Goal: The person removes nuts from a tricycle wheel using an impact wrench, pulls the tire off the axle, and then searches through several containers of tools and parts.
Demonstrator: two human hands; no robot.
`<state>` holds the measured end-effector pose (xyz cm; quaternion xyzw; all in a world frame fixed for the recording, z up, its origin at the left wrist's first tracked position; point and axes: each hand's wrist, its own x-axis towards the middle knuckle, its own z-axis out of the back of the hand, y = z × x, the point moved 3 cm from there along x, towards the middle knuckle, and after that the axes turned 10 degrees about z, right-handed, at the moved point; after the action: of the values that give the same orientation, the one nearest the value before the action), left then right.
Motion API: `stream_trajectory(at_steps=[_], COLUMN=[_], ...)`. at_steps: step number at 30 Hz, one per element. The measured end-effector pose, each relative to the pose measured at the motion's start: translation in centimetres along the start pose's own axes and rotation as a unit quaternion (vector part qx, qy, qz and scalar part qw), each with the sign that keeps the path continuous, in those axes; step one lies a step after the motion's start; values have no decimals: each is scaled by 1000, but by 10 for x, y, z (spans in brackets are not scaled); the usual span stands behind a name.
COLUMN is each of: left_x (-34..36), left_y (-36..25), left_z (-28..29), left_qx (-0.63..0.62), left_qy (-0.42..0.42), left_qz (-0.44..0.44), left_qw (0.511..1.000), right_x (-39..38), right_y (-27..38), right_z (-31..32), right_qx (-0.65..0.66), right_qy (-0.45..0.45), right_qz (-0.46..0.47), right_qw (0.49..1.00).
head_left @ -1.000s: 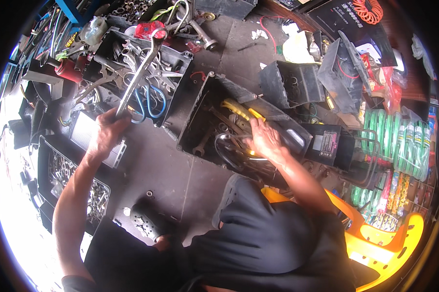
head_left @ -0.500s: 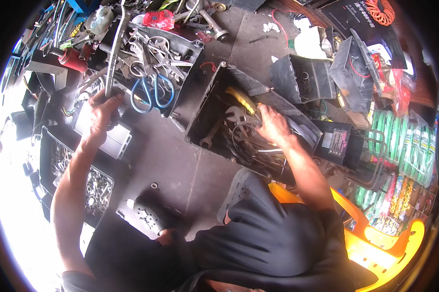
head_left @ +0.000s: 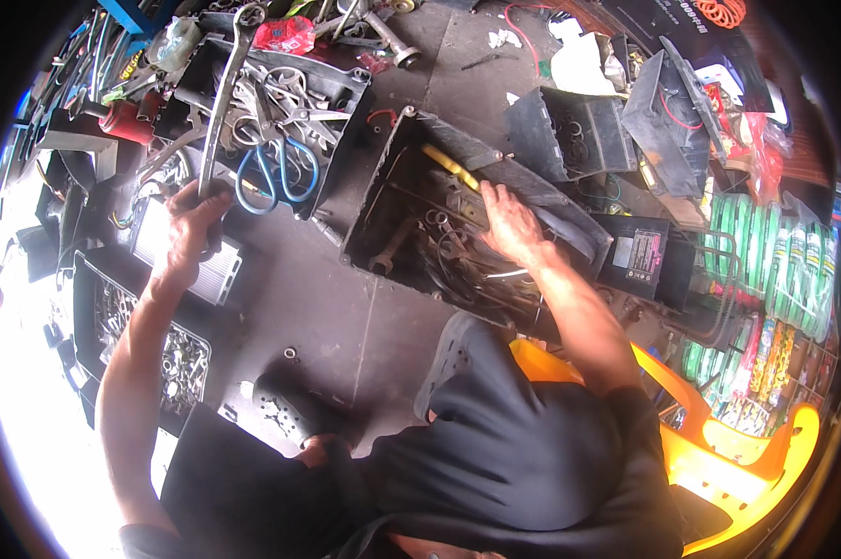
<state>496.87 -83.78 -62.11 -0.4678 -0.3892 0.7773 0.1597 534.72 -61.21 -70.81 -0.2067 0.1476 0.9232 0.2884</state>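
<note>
I see long grey wrench [head_left: 219, 116], ring-ended, grasped in left hand [head_left: 195, 224]; right hand [head_left: 513, 226], hold I cannot tell, near black toolbox [head_left: 369, 210] wall; floor [head_left: 313, 289] stretches leftward.

The box [head_left: 485, 149] sits on the floor [head_left: 327, 307], spanners [head_left: 400, 244] lying inside it and the right hand [head_left: 512, 224] at its right part. To its left I see the bin [head_left: 346, 149], tools piled in it, with the scissors [head_left: 283, 168] at the near side. The left hand [head_left: 195, 219] holds a wrench [head_left: 220, 107] in front of that bin, over the panel [head_left: 218, 275]. Nearer, also on the left, is the tray [head_left: 136, 284] with bolts [head_left: 187, 368] in it. A nut [head_left: 290, 353] lies just beyond the shoe [head_left: 285, 415]. The battery [head_left: 644, 261] is right of the box, the hoses [head_left: 746, 252] farther right, the chair [head_left: 718, 475] near right.
</note>
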Motion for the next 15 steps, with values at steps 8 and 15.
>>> stream_trajectory(at_steps=[8, 15], left_x=[2, 6], left_y=[11, 17], left_z=[2, 7], left_qx=[-16, 9], left_qy=[16, 6], left_qz=[9, -37], left_qw=[1000, 999], right_x=[-1, 7], right_y=[-9, -15], right_z=[39, 73], right_qx=[62, 225], right_qy=[51, 137], right_qz=[41, 51], right_qw=[996, 963])
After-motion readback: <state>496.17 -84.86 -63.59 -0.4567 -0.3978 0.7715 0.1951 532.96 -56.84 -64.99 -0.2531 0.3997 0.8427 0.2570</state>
